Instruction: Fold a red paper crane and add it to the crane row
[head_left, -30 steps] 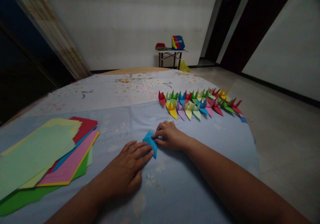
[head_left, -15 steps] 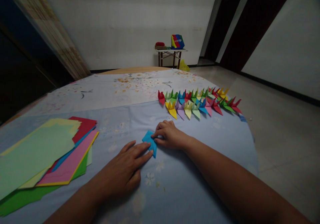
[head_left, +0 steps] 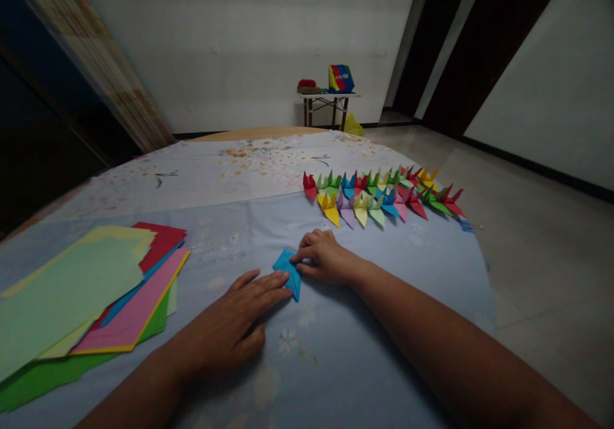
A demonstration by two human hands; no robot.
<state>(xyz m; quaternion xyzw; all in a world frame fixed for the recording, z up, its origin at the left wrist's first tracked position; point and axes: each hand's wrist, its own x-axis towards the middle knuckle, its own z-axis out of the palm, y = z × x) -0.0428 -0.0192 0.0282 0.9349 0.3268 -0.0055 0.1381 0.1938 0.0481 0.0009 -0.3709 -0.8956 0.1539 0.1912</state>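
Note:
A small blue folded paper (head_left: 289, 268) lies on the light blue cloth in front of me, kite-like in outline with a point toward me. My right hand (head_left: 322, 257) pinches its right edge between thumb and curled fingers. From the left, my left hand (head_left: 244, 314) lies nearly flat, its fingers stretched out and fingertips touching the paper's lower left edge. Beyond my right hand stand two rows of folded paper cranes (head_left: 361, 209) in many colours.
On the left lies a fanned stack of coloured paper sheets (head_left: 71, 288). A floral tablecloth (head_left: 201, 167) covers the far part of the round table. Farther back, a small folding table (head_left: 330, 96) against the wall bears a colourful box (head_left: 341, 78).
My left hand has slid slightly left and back, its fingers covering a little less of the blue paper. My right hand keeps its pinch in the same spot.

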